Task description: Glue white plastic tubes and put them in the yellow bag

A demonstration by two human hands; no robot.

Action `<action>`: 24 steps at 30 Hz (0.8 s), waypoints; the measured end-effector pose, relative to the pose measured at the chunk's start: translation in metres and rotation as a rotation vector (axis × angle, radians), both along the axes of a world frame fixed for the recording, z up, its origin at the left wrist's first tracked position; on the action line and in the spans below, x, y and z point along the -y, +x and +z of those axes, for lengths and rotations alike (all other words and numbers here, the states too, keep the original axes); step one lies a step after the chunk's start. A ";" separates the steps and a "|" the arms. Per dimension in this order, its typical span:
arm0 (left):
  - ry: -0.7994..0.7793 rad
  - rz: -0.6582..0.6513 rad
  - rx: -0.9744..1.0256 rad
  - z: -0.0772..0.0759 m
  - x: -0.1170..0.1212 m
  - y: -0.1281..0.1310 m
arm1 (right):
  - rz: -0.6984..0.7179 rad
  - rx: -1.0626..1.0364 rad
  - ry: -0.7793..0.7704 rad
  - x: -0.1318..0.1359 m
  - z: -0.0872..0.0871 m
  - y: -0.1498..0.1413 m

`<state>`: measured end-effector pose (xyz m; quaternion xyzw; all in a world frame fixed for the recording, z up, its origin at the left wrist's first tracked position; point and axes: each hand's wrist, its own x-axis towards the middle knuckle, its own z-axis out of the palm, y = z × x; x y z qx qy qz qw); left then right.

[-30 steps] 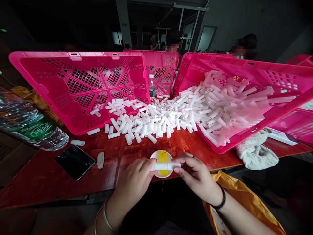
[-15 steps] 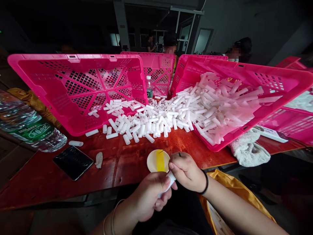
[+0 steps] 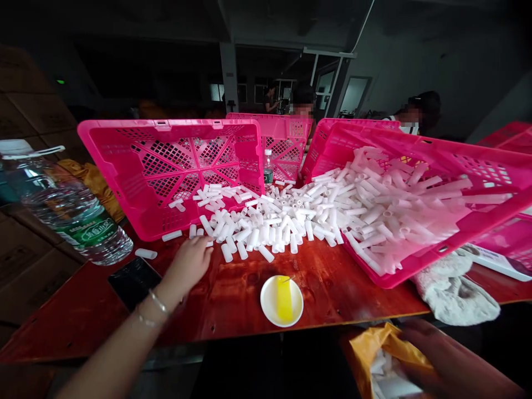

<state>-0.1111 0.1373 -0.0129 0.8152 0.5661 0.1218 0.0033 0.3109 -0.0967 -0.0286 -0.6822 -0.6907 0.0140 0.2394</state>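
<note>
My left hand [image 3: 192, 260] reaches to the near left edge of a pile of short white plastic tubes [image 3: 274, 233]. Its fingers bend apart over a tube [image 3: 210, 243] lying on the table, and part of that tube is hidden beneath them. Low on the right, my right hand [image 3: 428, 346] is smeared by motion above a yellow bag [image 3: 376, 346] with white pieces inside. Between the hands stands a small white dish [image 3: 268, 305] with a yellow strip [image 3: 284, 302] across it and a thin dark pin-like piece at its top.
Tubes fill the tilted pink crate [image 3: 390, 280] on the right. Another pink crate [image 3: 170, 124] stands on its side at left. A large water bottle [image 3: 89, 227], a phone [image 3: 132, 282] and a white cloth [image 3: 461, 293] lie around the table [image 3: 233, 310]. Several people are behind the crates.
My hands have parted; the tube they held between them is no longer seen in them. The left moved forward and left to the pile, the right down and right over the bag. The view tilted up.
</note>
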 end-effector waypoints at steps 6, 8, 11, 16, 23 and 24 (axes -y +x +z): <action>-0.138 -0.030 -0.096 -0.014 -0.070 -0.019 | 0.222 0.088 -0.038 -0.169 0.006 -0.075; -0.169 -0.003 -0.108 -0.015 -0.070 -0.019 | 0.295 0.112 -0.059 -0.211 -0.002 -0.088; -0.146 0.036 -0.086 -0.012 -0.058 -0.021 | 0.396 0.104 -0.079 -0.225 -0.013 -0.085; -0.193 -0.045 0.191 -0.022 0.005 -0.011 | 0.292 -0.191 0.078 -0.155 -0.010 -0.068; -0.203 -0.264 0.041 -0.039 0.071 0.037 | 0.413 -0.440 -0.035 -0.087 -0.021 -0.103; -0.209 -0.294 0.072 -0.038 0.072 0.042 | 0.391 -0.408 -0.006 -0.089 -0.025 -0.107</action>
